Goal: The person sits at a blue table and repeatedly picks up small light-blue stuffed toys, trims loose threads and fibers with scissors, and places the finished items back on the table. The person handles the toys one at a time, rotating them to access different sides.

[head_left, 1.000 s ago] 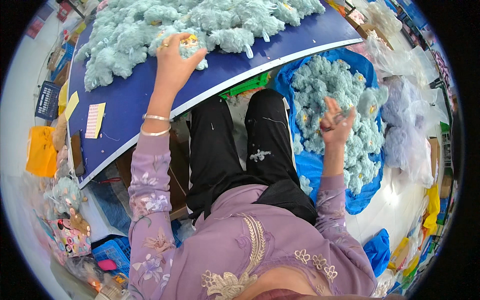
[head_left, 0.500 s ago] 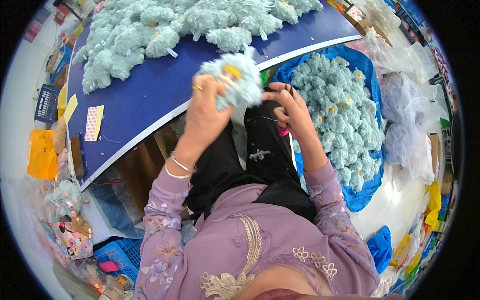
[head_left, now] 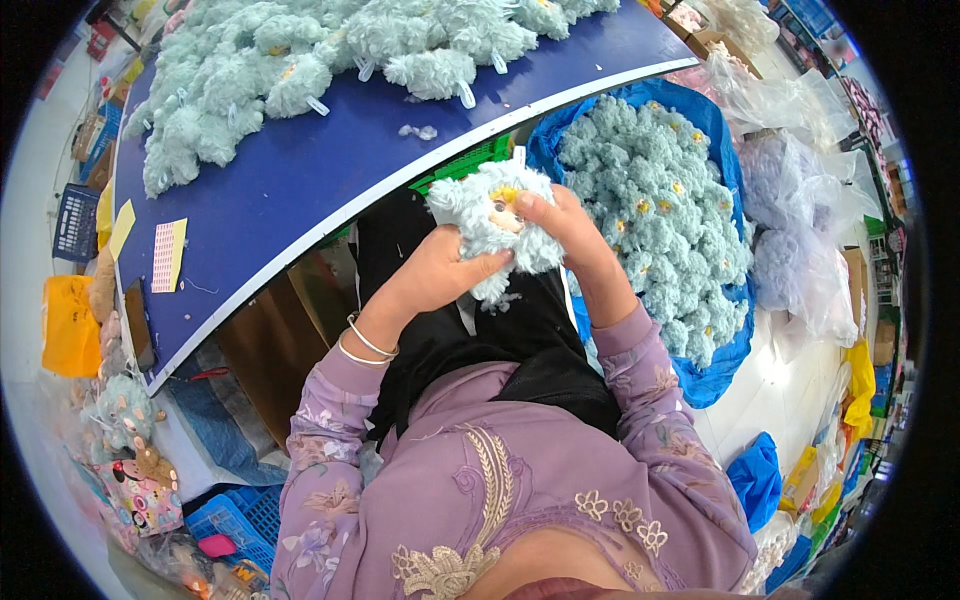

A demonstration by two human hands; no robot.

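Note:
A fluffy pale-blue plush doll [head_left: 495, 235] with a small face and yellow hair is held over my lap, its face turned up toward me. My left hand [head_left: 445, 265] grips its lower left side, thumb lying across the fur below the face. On the other side my right hand [head_left: 562, 225] holds it, thumb pressed beside the face. A white tag sticks up from the doll's top. My fingers behind the fur are hidden.
Many similar plush pieces [head_left: 330, 50] lie on the blue table [head_left: 300, 190], with a sticker sheet [head_left: 168, 255] at its left. A blue sack [head_left: 735, 350] full of more plush stands right of me. Clear plastic bags [head_left: 800, 200] lie beyond it.
My right hand, apart from the doll's fur body with fingers bent before, now grips it. The doll has come lower, nearer my lap, and faces up. A bit of fluff now shows on the table.

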